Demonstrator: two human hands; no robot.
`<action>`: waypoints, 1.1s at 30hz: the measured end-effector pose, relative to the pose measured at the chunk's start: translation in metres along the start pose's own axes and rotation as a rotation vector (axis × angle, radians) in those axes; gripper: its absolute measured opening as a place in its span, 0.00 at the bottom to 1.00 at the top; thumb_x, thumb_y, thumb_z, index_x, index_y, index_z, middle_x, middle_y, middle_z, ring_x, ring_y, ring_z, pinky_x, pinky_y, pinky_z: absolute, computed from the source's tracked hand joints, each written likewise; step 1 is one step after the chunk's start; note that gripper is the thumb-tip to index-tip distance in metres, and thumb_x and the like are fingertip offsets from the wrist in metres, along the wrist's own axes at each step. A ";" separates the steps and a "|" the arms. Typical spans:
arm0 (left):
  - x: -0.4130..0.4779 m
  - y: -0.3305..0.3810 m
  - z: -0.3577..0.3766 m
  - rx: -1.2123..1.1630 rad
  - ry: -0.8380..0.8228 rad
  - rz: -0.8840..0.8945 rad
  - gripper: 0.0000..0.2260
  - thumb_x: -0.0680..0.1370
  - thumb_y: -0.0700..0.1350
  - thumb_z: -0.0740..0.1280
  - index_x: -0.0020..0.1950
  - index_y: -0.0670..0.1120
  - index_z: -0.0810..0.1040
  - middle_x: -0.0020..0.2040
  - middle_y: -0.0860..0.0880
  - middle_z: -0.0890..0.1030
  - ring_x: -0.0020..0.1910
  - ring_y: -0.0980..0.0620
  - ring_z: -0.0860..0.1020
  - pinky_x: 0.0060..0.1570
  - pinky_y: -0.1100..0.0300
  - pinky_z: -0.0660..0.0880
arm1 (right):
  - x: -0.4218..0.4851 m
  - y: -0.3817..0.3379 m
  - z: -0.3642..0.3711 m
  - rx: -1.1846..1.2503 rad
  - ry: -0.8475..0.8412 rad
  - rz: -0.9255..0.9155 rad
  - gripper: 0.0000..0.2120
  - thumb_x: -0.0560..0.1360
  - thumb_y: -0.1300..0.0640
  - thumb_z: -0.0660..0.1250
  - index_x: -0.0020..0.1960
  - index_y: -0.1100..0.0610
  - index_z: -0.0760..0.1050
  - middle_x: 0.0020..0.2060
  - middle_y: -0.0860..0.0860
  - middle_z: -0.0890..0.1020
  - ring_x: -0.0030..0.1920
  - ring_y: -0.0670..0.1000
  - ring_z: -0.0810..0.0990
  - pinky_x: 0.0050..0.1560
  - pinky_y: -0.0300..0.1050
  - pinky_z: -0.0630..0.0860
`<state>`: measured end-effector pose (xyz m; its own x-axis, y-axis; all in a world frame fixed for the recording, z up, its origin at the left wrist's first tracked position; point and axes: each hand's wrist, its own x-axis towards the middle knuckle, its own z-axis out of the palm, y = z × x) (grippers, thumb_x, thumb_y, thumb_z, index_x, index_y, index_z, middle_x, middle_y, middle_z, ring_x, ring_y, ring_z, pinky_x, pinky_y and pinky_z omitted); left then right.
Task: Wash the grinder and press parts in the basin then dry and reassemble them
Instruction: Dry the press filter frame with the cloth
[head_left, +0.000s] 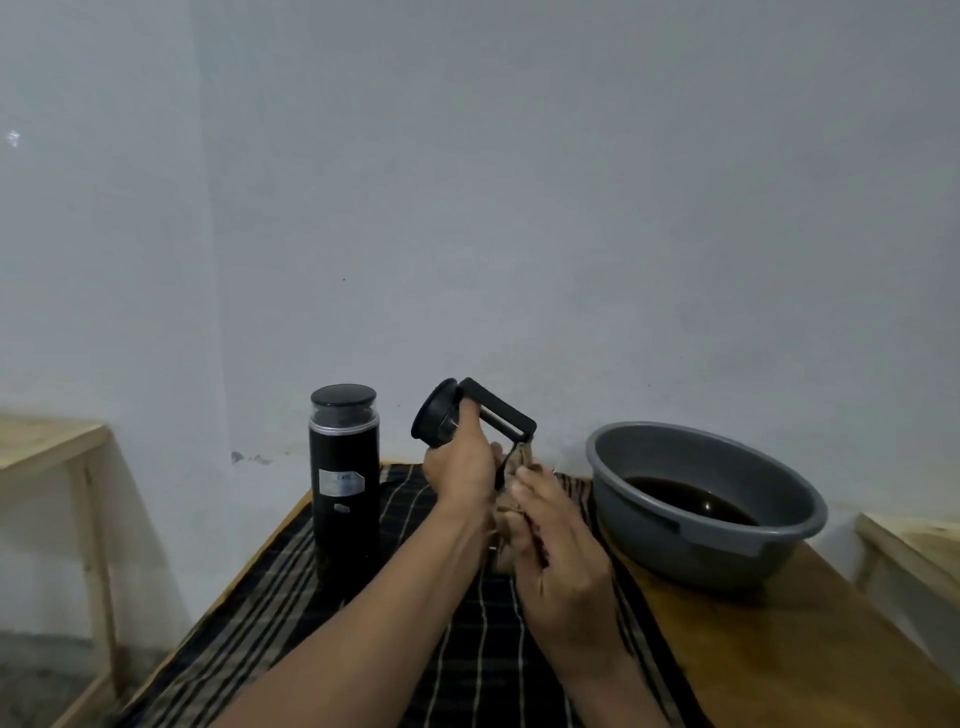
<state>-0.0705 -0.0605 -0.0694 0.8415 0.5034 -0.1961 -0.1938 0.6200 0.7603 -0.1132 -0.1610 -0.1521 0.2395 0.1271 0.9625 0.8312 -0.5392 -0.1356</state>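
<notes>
Basin (675, 449) holds dark liquid (685, 496); left grip (460, 475) holds tilted press (441, 415), right grip (561, 561) clutches cloth (523, 460).

Black grinder (344, 483) stands upright left of the tilted, raised press (441, 415); grey basin (649, 467) at right holds dark water (691, 499).

Plastic, cloth, wood.
Your press (451, 415) is glossy black plastic, the rag (525, 458) soft beige; satin-black grinder (344, 483) with metal band, smooth grey plastic basin (727, 553), woven striped cloth (457, 654), bare wood table (779, 654).

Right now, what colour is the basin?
The basin is plain grey; head view shows it best.
</notes>
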 end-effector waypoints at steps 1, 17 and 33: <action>-0.002 -0.001 0.000 -0.011 -0.012 -0.021 0.25 0.76 0.57 0.74 0.61 0.38 0.78 0.41 0.45 0.82 0.36 0.46 0.80 0.39 0.53 0.80 | 0.002 -0.002 0.000 0.043 0.033 0.078 0.17 0.84 0.54 0.61 0.62 0.65 0.80 0.62 0.57 0.82 0.66 0.51 0.79 0.68 0.41 0.75; -0.013 -0.012 -0.023 0.275 -0.543 0.013 0.38 0.66 0.67 0.77 0.68 0.47 0.74 0.62 0.40 0.83 0.56 0.38 0.85 0.55 0.35 0.82 | 0.073 0.009 -0.030 0.569 -0.153 0.909 0.11 0.81 0.43 0.63 0.58 0.48 0.74 0.49 0.48 0.84 0.48 0.46 0.84 0.41 0.38 0.78; -0.003 -0.017 -0.033 0.613 -0.415 0.493 0.42 0.66 0.78 0.66 0.67 0.49 0.69 0.47 0.51 0.83 0.42 0.52 0.81 0.42 0.56 0.76 | 0.088 0.029 -0.043 0.358 -0.532 0.923 0.31 0.76 0.25 0.55 0.45 0.53 0.75 0.47 0.58 0.86 0.50 0.58 0.84 0.55 0.56 0.80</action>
<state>-0.0866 -0.0529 -0.1014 0.8715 0.2960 0.3911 -0.3785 -0.1011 0.9200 -0.0895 -0.2006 -0.0609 0.9503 0.1885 0.2478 0.3009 -0.3510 -0.8867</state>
